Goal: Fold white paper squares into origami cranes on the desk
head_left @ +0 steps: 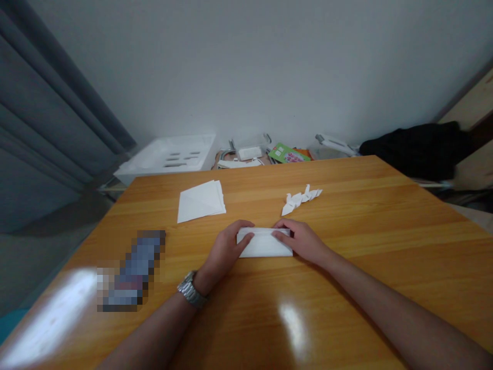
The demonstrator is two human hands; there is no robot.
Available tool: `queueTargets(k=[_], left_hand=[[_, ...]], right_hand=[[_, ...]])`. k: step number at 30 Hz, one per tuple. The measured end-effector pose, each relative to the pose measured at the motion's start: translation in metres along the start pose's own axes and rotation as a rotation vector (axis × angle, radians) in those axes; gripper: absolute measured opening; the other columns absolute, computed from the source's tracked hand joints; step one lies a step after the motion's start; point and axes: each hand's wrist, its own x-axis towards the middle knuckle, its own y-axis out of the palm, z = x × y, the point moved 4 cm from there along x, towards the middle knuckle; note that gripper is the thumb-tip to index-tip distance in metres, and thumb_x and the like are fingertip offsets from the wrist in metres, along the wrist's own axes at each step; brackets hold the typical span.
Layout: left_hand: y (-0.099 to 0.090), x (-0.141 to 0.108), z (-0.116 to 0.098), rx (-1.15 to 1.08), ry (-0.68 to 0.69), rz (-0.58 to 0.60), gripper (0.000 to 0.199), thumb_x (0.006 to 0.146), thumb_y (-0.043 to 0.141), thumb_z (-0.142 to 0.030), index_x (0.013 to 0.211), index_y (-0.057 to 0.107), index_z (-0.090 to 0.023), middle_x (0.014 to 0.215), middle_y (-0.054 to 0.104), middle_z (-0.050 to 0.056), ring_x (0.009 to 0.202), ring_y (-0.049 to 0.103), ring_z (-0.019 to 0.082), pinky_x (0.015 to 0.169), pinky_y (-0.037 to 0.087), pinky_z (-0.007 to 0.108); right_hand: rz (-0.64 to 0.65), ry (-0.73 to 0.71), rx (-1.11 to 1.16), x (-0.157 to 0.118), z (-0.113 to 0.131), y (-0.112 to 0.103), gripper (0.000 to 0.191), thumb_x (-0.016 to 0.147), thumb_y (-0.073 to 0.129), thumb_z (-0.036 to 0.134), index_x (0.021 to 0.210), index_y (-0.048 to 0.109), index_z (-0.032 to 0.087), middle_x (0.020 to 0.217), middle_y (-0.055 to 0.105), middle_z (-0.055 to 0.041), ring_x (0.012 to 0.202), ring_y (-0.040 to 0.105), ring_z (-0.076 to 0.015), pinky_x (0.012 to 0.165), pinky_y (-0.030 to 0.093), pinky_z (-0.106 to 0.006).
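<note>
A folded sheet of white paper [265, 245] lies on the wooden table in front of me, a long rectangle with a crease near its far edge. My left hand [228, 244] grips its left end, thumb on top and fingers curled behind the far edge. At the right end my right hand [304, 240] pinches it the same way. Just beyond the right hand stand small folded paper birds [301, 199], close together in a row. Farther left lies a small stack of white paper sheets [202, 201].
A blurred-out, phone-like object [134, 270] lies on the table [370, 221] at the left. Behind the far edge are a white plastic tray [154, 154], a green booklet [287, 153] and other clutter. Black cloth [416, 149] is heaped at the right.
</note>
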Motion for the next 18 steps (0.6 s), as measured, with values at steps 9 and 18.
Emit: queueTargets(k=[9,18], left_hand=[[-0.002,0.0,-0.007,-0.089,-0.052,-0.013,0.018,0.09,0.064,-0.033,0.101,0.072,-0.022,0.094,0.075,0.0,0.077,0.064,0.016,0.071,0.049,0.027],[-0.003,-0.001,-0.012,-0.124,-0.036,-0.005,0.019,0.09,0.065,-0.033,0.102,0.075,-0.022,0.095,0.077,0.001,0.071,0.062,0.015,0.067,0.049,0.025]], right_hand=[[0.015,-0.039,0.004,-0.003,0.006,0.002,0.019,0.095,0.059,0.036,0.095,0.069,0.021,0.094,0.074,-0.0037,0.085,0.066,-0.0199,0.076,0.047,-0.03],[0.085,-0.017,0.051,-0.004,0.007,0.002,0.02,0.094,0.06,0.036,0.093,0.071,0.02,0.091,0.076,-0.0032,0.083,0.067,-0.02,0.072,0.048,-0.029]])
